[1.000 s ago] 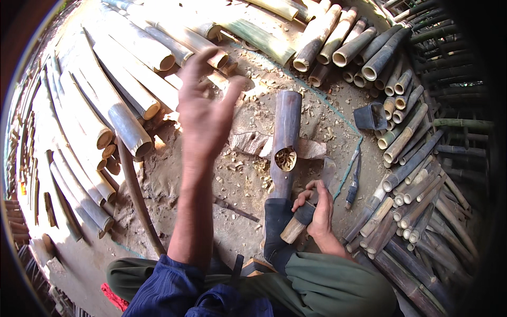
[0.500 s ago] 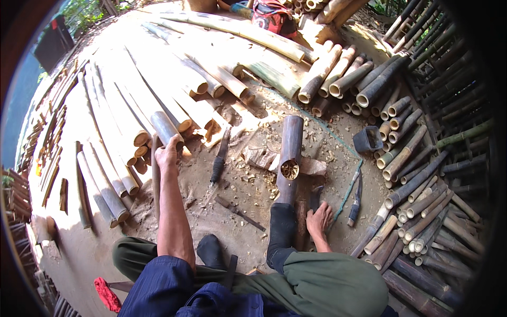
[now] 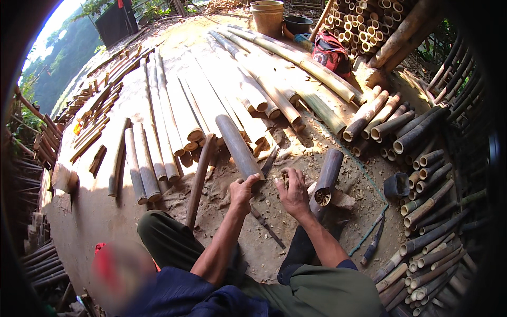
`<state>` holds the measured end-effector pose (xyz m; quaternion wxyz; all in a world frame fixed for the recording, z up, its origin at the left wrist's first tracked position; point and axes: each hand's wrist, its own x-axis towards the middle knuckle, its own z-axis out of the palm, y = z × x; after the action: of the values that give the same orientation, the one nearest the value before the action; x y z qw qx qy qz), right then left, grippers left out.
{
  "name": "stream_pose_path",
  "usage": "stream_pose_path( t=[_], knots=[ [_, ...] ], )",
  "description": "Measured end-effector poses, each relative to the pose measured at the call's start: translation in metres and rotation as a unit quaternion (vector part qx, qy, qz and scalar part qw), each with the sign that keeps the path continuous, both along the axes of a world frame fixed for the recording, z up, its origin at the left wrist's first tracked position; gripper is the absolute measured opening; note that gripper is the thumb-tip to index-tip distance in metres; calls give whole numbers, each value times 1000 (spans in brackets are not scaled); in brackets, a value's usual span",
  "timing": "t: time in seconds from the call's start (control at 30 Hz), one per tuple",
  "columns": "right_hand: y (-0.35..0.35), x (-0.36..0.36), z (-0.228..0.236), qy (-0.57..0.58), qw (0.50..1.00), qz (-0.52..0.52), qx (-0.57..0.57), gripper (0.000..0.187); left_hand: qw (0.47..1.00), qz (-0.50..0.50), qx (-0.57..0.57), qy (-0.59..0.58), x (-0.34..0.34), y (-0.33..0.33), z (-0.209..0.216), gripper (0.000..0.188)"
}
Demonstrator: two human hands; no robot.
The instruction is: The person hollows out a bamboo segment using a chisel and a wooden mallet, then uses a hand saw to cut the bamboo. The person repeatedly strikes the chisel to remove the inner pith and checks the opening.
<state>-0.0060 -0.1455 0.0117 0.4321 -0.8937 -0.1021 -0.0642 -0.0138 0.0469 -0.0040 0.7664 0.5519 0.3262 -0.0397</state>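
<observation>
Dark bamboo tube (image 3: 237, 145): it lies in the middle of the scene; the near end is at the left hand, the far end points to the far left, toward the long bamboo poles (image 3: 182, 113).
Left hand (image 3: 243, 193): the fingers are pressed together around the near end of the tube.
Right hand (image 3: 294, 195): the fingers are bent and the thumb stands apart from them, near the end of the tube, with a small gap.
Edges and room: the curved brown stick (image 3: 199, 182) bounds the left side, and the notched bamboo tube (image 3: 330, 170) stands just beside the right hand. Between the forearms, a flat dark stick (image 3: 268, 227) lies on brown ground.
Change: half a second before, the left hand was at the left, by the curved brown stick, and the right hand was low at the right. Now both are close together, and the tube's near end has come toward the middle.
Notched opening: pale shavings (image 3: 322, 197) are inside.
Black pot (image 3: 397, 185): it stands at the right; its content I cannot tell.
Bucket (image 3: 266, 20): it stands far, beside a dark basin (image 3: 297, 24).
</observation>
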Motion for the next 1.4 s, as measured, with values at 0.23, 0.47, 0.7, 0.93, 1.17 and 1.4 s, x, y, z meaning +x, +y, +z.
stream_pose_path(
  t=[0.23, 0.47, 0.7, 0.93, 1.17, 1.4],
  knots=[
    [34, 36, 36, 294, 944, 142, -51, 93, 994, -111, -20, -3, -88, -69, 12, 47],
    [-5, -15, 59, 304, 942, 132, -54, 87, 962, -221, -159, -30, -42, 20, 3, 88],
    [-8, -104, 64, 339, 927, 142, 77, 106, 984, -5, -171, 42, 62, 74, -6, 74],
    [-43, -132, 61, 356, 926, 113, 55, 90, 982, -20, -184, -47, 33, 15, -1, 45],
    [-52, -131, 60, 223, 973, 50, 23, 96, 963, -101, -162, -192, 55, -12, 77, 52],
    [-109, -86, 20, 49, 999, -12, -9, 98, 904, -229, -151, -327, 91, -81, 171, 47]
  ],
)
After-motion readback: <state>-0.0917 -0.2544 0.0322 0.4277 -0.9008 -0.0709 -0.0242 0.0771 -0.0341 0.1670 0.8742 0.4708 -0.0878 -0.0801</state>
